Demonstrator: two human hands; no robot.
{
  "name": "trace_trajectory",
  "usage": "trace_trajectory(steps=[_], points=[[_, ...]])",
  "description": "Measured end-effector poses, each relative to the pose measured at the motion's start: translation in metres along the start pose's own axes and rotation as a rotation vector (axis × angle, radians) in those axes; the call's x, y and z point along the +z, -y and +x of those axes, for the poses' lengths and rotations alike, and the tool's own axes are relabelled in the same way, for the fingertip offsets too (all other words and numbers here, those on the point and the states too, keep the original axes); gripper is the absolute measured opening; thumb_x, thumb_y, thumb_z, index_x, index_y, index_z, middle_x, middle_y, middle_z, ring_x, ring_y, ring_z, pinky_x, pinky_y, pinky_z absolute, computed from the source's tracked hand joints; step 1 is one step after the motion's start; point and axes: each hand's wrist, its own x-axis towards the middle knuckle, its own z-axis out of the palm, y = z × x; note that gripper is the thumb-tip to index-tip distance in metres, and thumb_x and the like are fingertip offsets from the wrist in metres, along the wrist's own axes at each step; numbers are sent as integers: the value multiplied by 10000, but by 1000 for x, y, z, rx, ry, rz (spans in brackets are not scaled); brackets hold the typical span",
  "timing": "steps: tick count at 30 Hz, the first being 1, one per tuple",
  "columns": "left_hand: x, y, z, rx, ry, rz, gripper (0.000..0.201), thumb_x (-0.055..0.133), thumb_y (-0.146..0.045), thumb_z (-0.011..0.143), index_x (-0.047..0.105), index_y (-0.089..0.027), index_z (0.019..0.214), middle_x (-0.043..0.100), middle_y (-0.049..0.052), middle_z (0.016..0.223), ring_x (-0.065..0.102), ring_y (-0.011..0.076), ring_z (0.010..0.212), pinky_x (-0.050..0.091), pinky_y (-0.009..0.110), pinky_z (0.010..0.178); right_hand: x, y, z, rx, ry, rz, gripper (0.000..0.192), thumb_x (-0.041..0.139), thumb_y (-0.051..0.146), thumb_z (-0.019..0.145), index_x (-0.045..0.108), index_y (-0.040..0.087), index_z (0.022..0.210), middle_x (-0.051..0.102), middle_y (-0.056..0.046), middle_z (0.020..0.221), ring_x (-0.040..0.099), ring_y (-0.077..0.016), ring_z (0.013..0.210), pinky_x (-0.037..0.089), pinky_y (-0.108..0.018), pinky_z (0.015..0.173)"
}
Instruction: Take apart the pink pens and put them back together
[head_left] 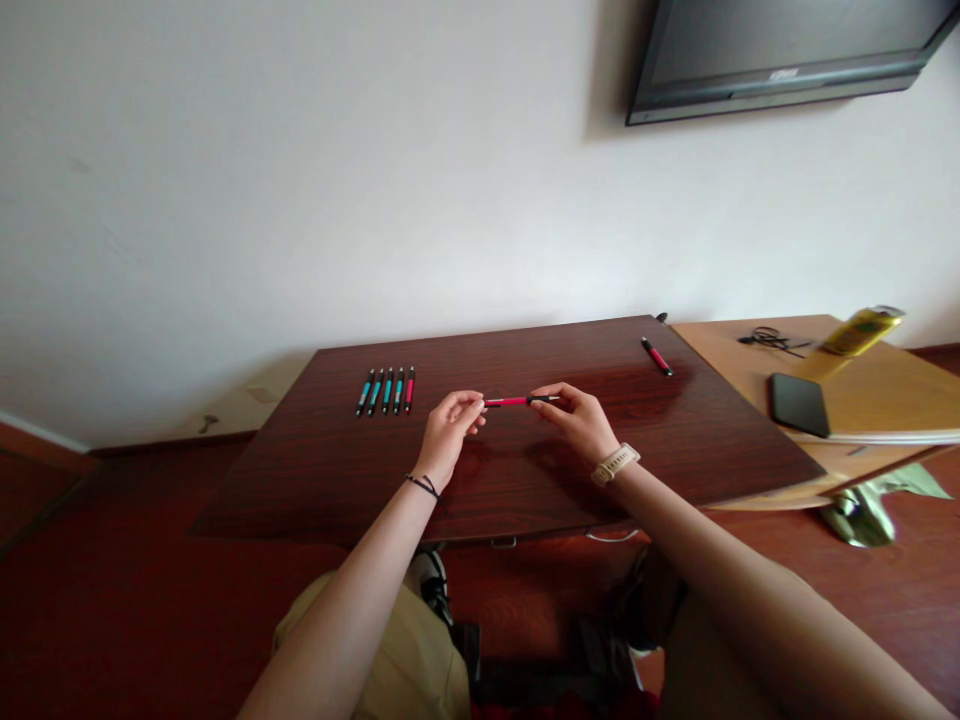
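Dark wood table [300,480]. I count five pens in one row [386,390], four teal and one red, left of the grip. My left hand [448,432] and right hand [581,420] each pinch an end of one red pen [510,401]. One more red pen [657,357] lies well right.

Seven pens in all: five in a row [386,391], one red pen [507,402] in the hands, another red pen [657,357] lying alone; one phone [799,404]; one yellow can [861,331].
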Motion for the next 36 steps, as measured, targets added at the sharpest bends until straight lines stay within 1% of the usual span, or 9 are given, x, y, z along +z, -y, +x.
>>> trace_trajectory(steps=[3,9,14,17,19,21,25,30,36], points=[[-1,1,0,6,4,12,345,791,-474,839,718,-172,991,742,76,920,661,156,782,469,259,664,1,2,-1,5,-7,-4,380,856,512,763,768,218,986,785,-79,1034,708,-205,823,588,-335,759],[-3,3,2,72,19,28,324,806,-438,838,725,-170,1001,745,67,901,683,170,838,503,273,731,1,5,-2,26,-8,23,392,853,531,767,766,207,969,775,-65,899,687,-193,756,558,-320,709],[-7,1,5,54,59,80,340,766,-459,870,716,-174,1048,756,74,936,707,189,872,519,276,734,1,5,-2,27,-10,30,379,827,540,798,756,209,970,775,-54,889,684,-180,755,544,-301,710],[-22,-2,11,156,-21,229,339,723,-446,903,702,-192,1126,746,75,1001,707,206,932,534,288,746,0,5,-2,43,-95,57,388,783,571,835,741,215,982,778,-53,885,673,-171,739,533,-292,693],[-36,-2,16,257,-118,407,286,710,-388,911,705,-197,1123,736,70,1025,696,206,949,540,303,782,-2,5,-1,47,-160,83,398,781,581,832,733,217,985,775,-51,897,668,-163,726,528,-286,680],[-51,-1,20,300,-162,579,227,678,-308,921,711,-204,1120,733,61,1027,690,199,928,539,323,823,-4,4,0,40,-198,96,405,793,580,820,731,217,988,766,-46,907,666,-157,718,522,-280,671],[-65,6,21,318,-88,807,155,665,-216,904,734,-211,1042,722,53,1005,677,187,853,540,343,842,-4,4,1,8,-230,75,389,792,571,826,726,211,955,735,-31,871,663,-153,715,508,-267,661],[-61,15,14,363,1,941,104,683,-204,906,736,-226,993,708,50,988,675,197,860,544,346,852,-1,7,-1,-33,-179,32,351,719,557,897,696,218,984,745,-43,915,674,-158,704,515,-273,647],[-57,21,11,398,37,1044,105,667,-161,918,728,-228,972,706,50,976,677,217,900,539,358,867,3,11,-11,-220,-70,-287,269,603,485,999,667,241,1093,739,-47,923,701,-199,769,547,-318,724]])
